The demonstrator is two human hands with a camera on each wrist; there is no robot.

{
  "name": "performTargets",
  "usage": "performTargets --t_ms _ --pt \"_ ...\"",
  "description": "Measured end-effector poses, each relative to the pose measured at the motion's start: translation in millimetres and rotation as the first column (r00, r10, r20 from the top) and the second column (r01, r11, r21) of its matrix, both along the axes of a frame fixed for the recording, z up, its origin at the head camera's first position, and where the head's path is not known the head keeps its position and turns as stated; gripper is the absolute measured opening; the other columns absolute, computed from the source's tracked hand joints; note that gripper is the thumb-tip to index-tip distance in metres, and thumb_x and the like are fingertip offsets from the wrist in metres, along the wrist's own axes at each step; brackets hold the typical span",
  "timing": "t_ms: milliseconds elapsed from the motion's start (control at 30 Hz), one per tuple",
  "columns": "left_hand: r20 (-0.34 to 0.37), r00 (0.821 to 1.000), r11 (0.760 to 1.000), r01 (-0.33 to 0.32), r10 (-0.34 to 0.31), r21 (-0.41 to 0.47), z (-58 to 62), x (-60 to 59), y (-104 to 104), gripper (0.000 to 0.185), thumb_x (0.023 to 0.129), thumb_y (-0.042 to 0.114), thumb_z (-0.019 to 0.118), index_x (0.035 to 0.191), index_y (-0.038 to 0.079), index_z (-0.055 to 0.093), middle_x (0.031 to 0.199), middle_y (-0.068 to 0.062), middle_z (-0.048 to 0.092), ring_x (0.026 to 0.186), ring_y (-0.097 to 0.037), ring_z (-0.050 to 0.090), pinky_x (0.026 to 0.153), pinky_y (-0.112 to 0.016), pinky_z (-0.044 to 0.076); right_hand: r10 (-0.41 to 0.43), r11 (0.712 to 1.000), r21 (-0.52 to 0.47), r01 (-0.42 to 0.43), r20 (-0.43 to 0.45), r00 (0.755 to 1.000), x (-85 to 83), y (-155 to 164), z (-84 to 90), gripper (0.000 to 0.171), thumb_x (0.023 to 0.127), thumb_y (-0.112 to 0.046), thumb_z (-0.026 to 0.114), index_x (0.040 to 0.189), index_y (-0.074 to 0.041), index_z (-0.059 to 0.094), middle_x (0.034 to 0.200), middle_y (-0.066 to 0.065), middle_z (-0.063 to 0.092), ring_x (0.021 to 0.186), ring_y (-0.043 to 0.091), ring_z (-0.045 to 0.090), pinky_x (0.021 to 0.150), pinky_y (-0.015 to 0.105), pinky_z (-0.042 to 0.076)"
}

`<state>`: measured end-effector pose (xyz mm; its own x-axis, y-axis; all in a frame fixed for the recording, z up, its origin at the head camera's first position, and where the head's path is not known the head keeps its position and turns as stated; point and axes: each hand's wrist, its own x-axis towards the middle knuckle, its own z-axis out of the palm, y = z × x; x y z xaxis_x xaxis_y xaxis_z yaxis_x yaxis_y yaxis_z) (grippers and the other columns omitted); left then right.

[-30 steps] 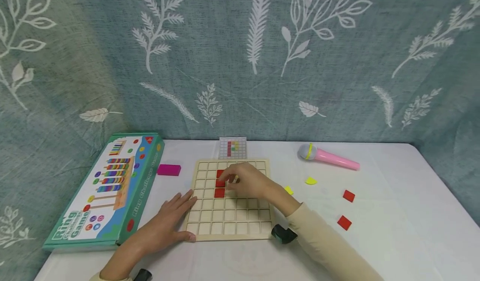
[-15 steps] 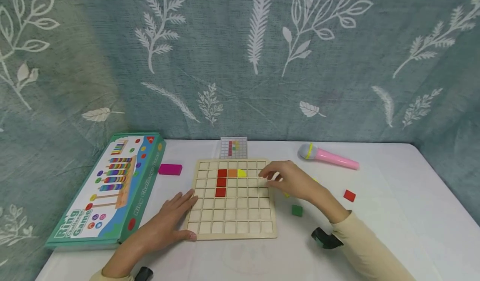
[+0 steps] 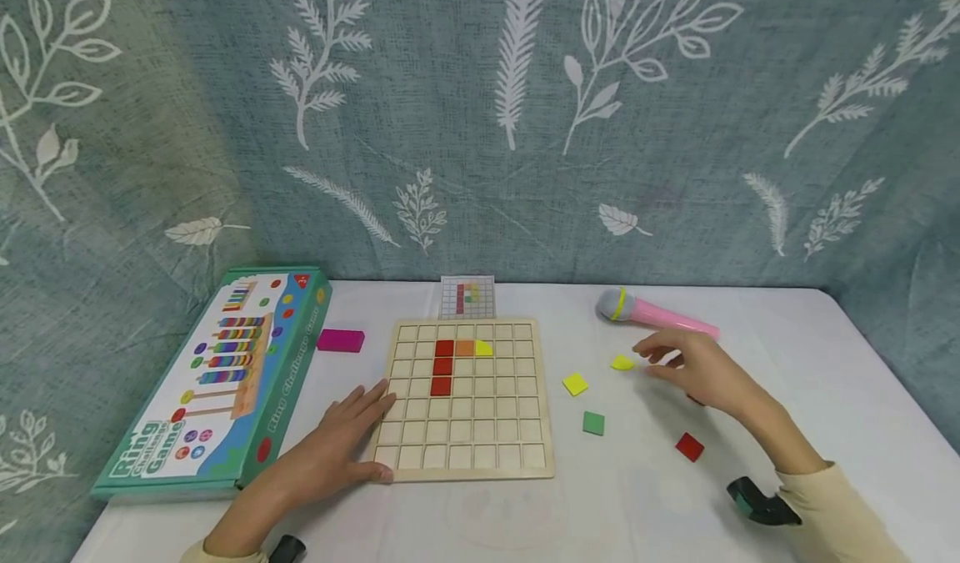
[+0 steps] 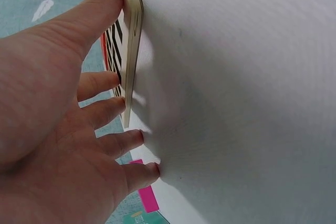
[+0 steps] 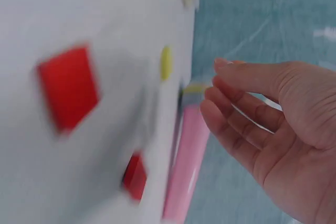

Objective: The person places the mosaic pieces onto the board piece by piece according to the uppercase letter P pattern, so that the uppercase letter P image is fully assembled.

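Observation:
A wooden grid board [image 3: 465, 454] lies at the table's middle, with three red tiles [image 3: 442, 366] in a column and an orange tile [image 3: 465, 348] and a yellow piece [image 3: 483, 348] beside the top one. My left hand [image 3: 360, 429] lies flat on the table, its fingers and thumb against the board's left edge [image 4: 131, 30]. My right hand [image 3: 675, 363] hovers over the table right of the board, fingers relaxed and holding nothing, its fingertips close to a loose yellow piece [image 3: 621, 364]. In the right wrist view the fingers [image 5: 236, 114] are straight and apart.
Loose yellow [image 3: 575, 384], green [image 3: 593, 423] and red [image 3: 688, 446] tiles lie right of the board. A pink toy microphone [image 3: 660, 317] sits behind my right hand. A pattern card [image 3: 466, 298] stands behind the board. A magenta block [image 3: 340, 340] and a game box [image 3: 217, 371] lie at left.
My right hand left the board, where the orange and yellow pieces now show, and moved right to the loose yellow piece. The left hand stayed put.

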<state>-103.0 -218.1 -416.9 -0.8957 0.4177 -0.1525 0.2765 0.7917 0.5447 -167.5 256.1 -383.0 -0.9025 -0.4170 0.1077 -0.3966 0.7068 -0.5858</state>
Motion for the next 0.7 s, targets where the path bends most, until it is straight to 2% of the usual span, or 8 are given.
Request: performTargets --t_ms 200,333,500,700 --pt "-0.012 1.000 1.000 0.012 -0.012 0.001 -1.1 -0.7 2 0.097 0.072 0.046 0.081 0.147 0.000 0.040 0.158 -0.020 0.026 0.143 -0.050 0.017 0.110 -0.070 0.016 -0.116 0.991 0.061 0.115 0.007 0.993 10.9 39 -11.8 0.029 0.084 0.000 0.073 0.112 0.001 0.069 0.110 0.015 0.069 0.101 0.034 0.064 0.078 0.042 0.058" --pt "-0.010 1.000 1.000 0.016 -0.016 0.007 -0.9 -0.1 1 0.097 0.073 0.047 0.080 0.147 0.000 0.040 0.158 -0.020 0.026 0.143 -0.051 0.017 0.110 -0.071 0.016 -0.143 0.987 0.079 0.142 0.008 0.990 17.5 54 -19.9 0.030 0.082 -0.004 0.077 0.111 0.001 0.070 0.105 0.011 0.070 0.096 0.030 0.064 0.074 0.036 0.058" --pt "-0.022 1.000 1.000 0.021 -0.021 0.007 -1.1 0.5 0 0.096 0.073 0.047 0.080 0.147 0.000 0.040 0.158 -0.020 0.026 0.143 -0.051 0.018 0.110 -0.071 0.016 -0.159 0.985 0.069 0.160 -0.018 0.987 21.7 61 -29.7 0.032 0.080 -0.007 0.080 0.109 0.000 0.070 0.099 0.007 0.071 0.089 0.022 0.064 0.070 0.027 0.056" --pt "-0.020 1.000 1.000 0.016 -0.016 0.001 -0.4 0.7 0 0.096 0.073 0.047 0.080 0.147 0.001 0.040 0.158 -0.019 0.026 0.143 -0.050 0.018 0.110 -0.070 0.016 -0.176 0.983 0.054 0.178 -0.034 0.984 22.1 59 -33.0 0.033 0.079 0.000 0.078 0.111 0.002 0.069 0.097 0.007 0.072 0.088 0.021 0.065 0.069 0.026 0.056"
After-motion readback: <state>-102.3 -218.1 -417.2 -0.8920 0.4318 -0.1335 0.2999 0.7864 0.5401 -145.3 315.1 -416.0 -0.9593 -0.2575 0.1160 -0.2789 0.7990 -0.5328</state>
